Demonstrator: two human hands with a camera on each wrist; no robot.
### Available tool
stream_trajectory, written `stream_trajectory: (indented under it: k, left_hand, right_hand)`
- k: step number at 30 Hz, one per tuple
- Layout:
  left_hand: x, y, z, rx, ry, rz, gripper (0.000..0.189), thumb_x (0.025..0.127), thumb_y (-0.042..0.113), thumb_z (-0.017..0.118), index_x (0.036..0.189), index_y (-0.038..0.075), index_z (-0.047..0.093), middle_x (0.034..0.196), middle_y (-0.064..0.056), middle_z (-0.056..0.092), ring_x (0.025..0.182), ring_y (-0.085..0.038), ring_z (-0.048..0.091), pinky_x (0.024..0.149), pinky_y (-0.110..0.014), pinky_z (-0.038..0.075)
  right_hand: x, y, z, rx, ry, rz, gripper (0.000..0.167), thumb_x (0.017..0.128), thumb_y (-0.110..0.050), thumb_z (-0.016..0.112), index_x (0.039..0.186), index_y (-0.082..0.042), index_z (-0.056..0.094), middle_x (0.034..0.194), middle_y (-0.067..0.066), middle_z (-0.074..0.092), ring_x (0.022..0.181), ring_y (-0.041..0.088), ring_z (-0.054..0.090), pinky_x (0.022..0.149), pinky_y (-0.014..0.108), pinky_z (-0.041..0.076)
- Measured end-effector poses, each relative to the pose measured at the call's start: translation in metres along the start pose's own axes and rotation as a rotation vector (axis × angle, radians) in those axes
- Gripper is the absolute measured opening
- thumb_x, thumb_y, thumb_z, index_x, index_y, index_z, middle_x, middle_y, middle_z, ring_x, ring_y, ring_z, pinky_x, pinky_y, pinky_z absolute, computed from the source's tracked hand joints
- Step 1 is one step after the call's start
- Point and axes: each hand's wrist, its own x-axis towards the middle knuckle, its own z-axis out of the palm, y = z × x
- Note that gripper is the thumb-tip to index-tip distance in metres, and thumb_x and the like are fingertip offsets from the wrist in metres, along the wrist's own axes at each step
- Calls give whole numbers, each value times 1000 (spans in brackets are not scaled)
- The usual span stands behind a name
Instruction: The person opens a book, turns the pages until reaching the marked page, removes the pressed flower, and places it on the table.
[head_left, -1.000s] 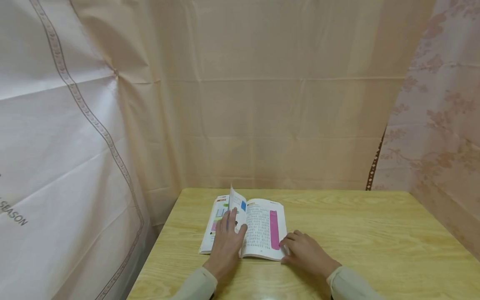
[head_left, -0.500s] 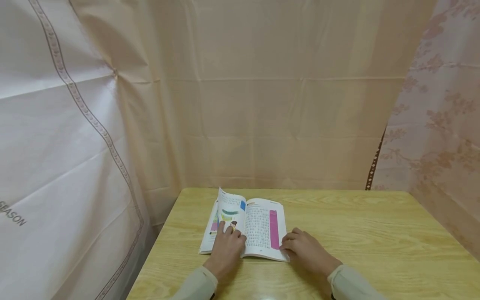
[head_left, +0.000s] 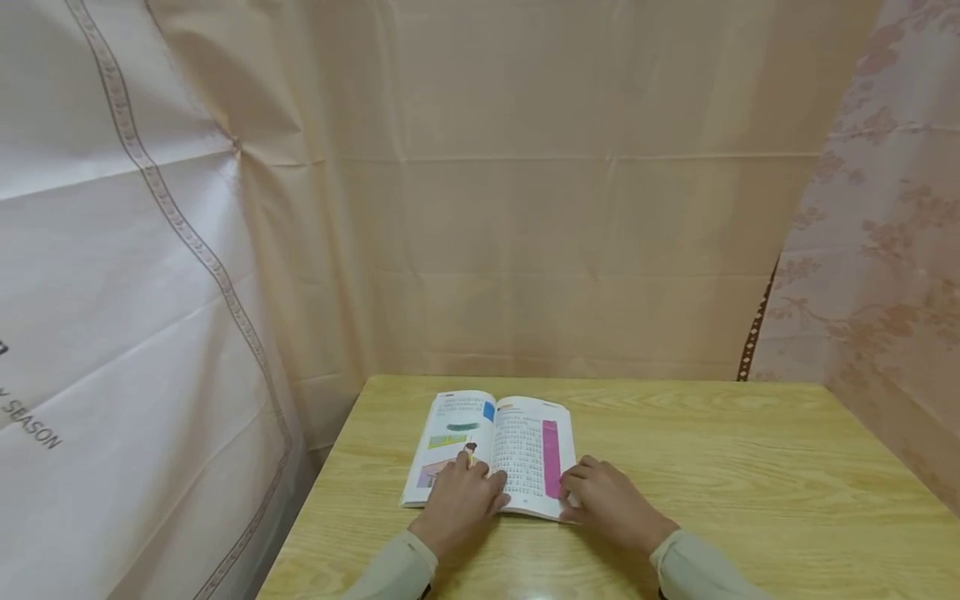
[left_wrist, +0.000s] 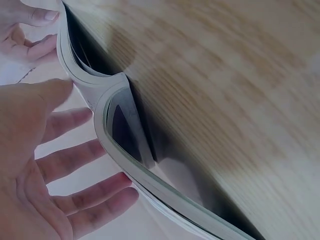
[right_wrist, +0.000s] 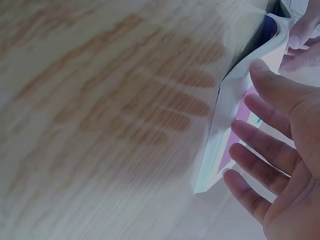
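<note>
A big tan cloth [head_left: 562,217] hangs at the back like a wall, with creases across it. A white cloth [head_left: 112,367] with a patterned band hangs on the left side. In front is a wide yellow worktop [head_left: 712,442] with wood lines on it.

1 book [head_left: 517,454] lies spread out on the worktop, left of the middle. Its 2 sides curve up and dip at the fold.

2 hands are at the book. The left hand [head_left: 461,500] lies over the bottom of the left page, by the fold, with its fingers loose and apart. The right hand [head_left: 611,507] is at the bottom outside corner of the right page, its fingers spread and a bit bent. Each arm wears a light sleeve [head_left: 701,567].

The left page has a colorful drawing [head_left: 442,454], partly under the left hand. The right page has small print and 1 tall pink strip [head_left: 551,458]. Smaller still are 1 thin green shape [head_left: 462,427] above the drawing and 1 blue block [head_left: 489,410] by the fold.
</note>
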Motion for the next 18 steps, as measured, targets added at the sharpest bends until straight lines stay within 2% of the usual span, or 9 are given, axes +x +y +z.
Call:
stream_trajectory:
  k: [5,8,11,15,18]
  left_hand:
    - [0,0,1,-11,-62,9,49,93,64,58,115,24,76,97,-2,73,97,-28,66,83,-40,54]
    - [1,0,1,-20,-88,4,54,90,68,58,117,24,76,101,-3,73,104,-33,66,87,-42,55]
    - [1,1,0,-9,-100,1,54,90,68,58,118,26,77,101,-2,73,106,-34,65,87,-42,56]
    - [2,2,-3,10,-120,-4,53,90,68,58,117,27,77,101,-2,73,107,-34,65,86,-42,56]
    - [3,3,-5,17,-136,-9,55,89,70,57,115,27,77,101,-2,73,109,-36,65,85,-42,56]
  right_hand:
    - [0,-2,-2,-3,-17,31,36,77,-46,87,99,-20,73,100,-8,68,94,14,56,84,39,51]
    - [0,-2,-4,7,-30,36,34,79,-43,87,101,-20,74,101,-7,69,96,15,57,86,42,51]
    - [0,0,-5,27,-27,0,25,81,-37,86,97,-21,76,97,-10,70,91,12,57,81,39,51]
    - [2,4,-8,43,-23,-74,8,85,-21,84,91,-21,79,91,-13,71,84,8,56,71,31,48]
    - [3,6,-12,28,-22,-110,11,85,-9,81,89,-20,80,88,-13,72,79,6,55,67,27,45]
